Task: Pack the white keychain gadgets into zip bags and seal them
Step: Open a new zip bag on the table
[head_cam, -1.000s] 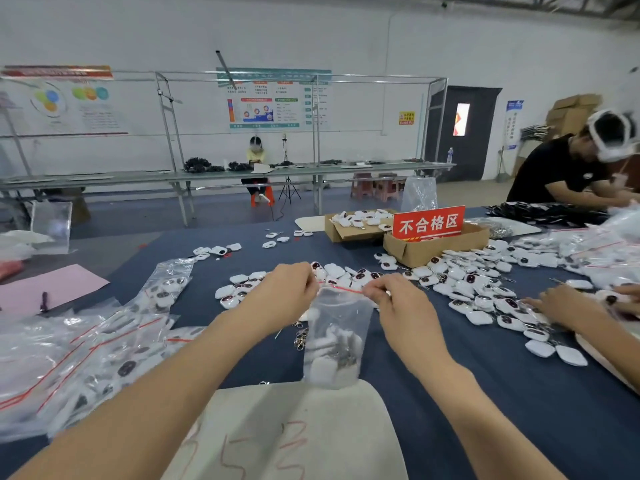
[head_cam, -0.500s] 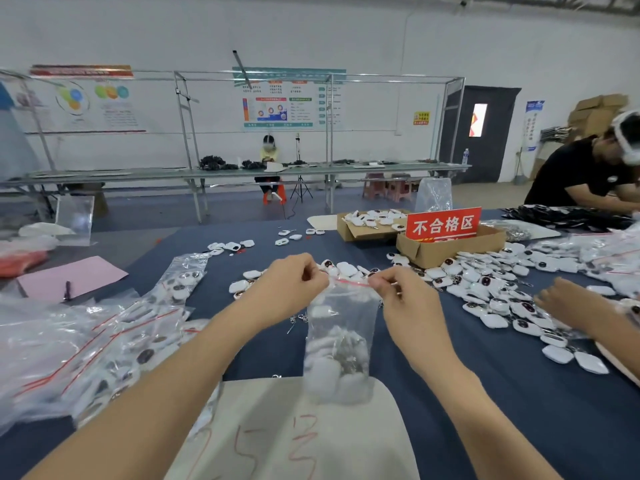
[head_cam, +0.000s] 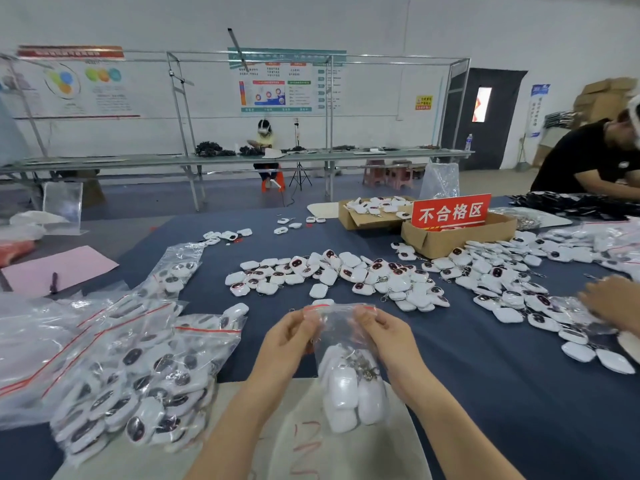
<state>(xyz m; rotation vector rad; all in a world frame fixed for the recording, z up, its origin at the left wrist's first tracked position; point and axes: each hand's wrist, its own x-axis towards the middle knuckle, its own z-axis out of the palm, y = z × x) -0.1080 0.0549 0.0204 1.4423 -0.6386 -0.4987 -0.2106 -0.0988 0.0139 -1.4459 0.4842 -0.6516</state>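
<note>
A clear zip bag (head_cam: 341, 344) with a red seal strip hangs upright between my hands, holding several white keychain gadgets (head_cam: 349, 393) at its bottom. My left hand (head_cam: 289, 341) pinches the bag's top left edge and my right hand (head_cam: 384, 336) pinches the top right edge. Whether the seal is closed is unclear. A long spread of loose white gadgets (head_cam: 346, 271) lies on the dark blue table (head_cam: 485, 375) beyond my hands. Filled zip bags (head_cam: 138, 368) are heaped at my left.
A white board (head_cam: 277, 445) with red marks lies under the bag. Two cardboard boxes (head_cam: 450, 233) with a red sign stand at the back right. Another person's hand (head_cam: 613, 299) works at the right edge, and a pink sheet (head_cam: 59, 268) lies far left.
My hands and the bag have come lower and nearer to me, with the hands closer together at the bag's top. The view has tilted down and shifted.
</note>
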